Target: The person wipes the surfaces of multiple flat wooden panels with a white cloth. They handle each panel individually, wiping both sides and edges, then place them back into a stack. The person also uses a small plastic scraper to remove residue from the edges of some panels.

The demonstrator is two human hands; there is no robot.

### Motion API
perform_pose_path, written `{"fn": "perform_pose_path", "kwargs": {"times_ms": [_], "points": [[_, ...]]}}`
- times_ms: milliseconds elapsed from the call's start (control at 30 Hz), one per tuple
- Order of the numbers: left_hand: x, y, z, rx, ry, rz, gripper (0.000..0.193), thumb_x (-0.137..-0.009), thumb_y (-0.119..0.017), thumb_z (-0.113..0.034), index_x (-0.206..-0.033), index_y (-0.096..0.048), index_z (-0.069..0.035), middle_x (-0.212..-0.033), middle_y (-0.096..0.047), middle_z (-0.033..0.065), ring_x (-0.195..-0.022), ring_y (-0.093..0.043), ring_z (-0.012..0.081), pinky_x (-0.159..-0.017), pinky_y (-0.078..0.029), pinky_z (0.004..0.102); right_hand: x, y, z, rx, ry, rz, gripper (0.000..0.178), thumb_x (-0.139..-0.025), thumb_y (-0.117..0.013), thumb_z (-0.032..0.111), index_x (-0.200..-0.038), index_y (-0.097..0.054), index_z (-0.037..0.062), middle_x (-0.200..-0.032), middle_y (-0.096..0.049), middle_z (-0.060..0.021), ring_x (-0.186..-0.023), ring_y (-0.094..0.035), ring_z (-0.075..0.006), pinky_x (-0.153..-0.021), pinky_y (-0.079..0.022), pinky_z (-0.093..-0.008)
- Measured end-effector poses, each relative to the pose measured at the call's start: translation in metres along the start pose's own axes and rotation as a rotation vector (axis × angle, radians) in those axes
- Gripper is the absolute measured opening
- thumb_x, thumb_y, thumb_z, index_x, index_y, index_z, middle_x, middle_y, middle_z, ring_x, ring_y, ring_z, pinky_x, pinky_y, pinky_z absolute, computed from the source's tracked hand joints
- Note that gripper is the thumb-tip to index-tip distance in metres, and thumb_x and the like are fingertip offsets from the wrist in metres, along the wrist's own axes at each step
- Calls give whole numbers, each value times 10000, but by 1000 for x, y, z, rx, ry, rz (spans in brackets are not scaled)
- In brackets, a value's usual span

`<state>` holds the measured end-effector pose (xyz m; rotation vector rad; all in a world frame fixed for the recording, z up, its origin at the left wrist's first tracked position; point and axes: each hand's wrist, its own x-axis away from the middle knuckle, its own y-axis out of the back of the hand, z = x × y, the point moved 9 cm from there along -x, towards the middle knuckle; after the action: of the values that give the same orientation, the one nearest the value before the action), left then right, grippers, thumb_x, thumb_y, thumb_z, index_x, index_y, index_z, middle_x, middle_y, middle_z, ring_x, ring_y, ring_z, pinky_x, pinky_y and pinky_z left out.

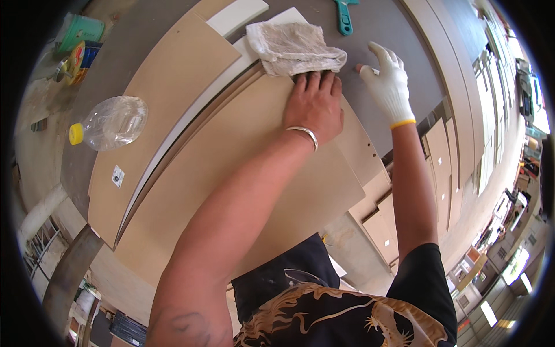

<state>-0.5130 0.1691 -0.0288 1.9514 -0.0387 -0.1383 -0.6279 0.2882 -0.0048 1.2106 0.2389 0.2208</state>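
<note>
My bare left hand (315, 107), with a bangle at the wrist, rests palm down on the far end of a wide light-brown board (243, 156). Its fingers stretch forward, their tips at the near edge of a crumpled, stained white cloth (296, 49). The thumb is mostly hidden. To the right, my right hand (386, 87) wears a white knit glove with a yellow cuff edge. Its fingers are apart and hold nothing, above the grey-brown tabletop (370, 58). A teal-handled scraper (344, 18) lies beyond both hands.
A clear plastic bottle (115, 122) with a yellow cap lies on another brown board (179, 63) at left. White strips (238, 16) stick out at the far side. More panels are stacked at right (442, 162). A green bucket (81, 32) stands at far left.
</note>
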Motion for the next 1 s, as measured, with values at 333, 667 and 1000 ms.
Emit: {"fn": "perform_pose_path", "kwargs": {"times_ms": [333,667,1000], "points": [[29,-15,-50,-202,-552,226,429,-982,-500,-181,-1340,-636,12,-1463,-602,184,-1420,-498,323,-1245,-329,458,-27,-44,134,-118,467,202,401,-853,-690,155,-1252,-719,123,-1229,-719,-153,-1163,-663,-346,-996,-535,-401],[290,80,67,-18,306,-305,602,-947,-506,-191,-1506,-473,28,-1581,-441,268,-1507,-345,472,-1238,-258,600,171,104,-42,-1190,-135,27,403,-819,-806,167,-1161,-665,7,-1019,-680,-48,-915,-652,-182,-814,-555,-351],[373,71,92,-271,560,-177,659,-958,-485,-192,-1559,-357,47,-1668,-298,287,-1543,-259,478,-1273,-188,585,389,30,162,-530,677,-44,462,-783,-641,162,-1237,-674,84,-1325,-665,-122,-1334,-592,-284,-1219,-384,-471]]}}
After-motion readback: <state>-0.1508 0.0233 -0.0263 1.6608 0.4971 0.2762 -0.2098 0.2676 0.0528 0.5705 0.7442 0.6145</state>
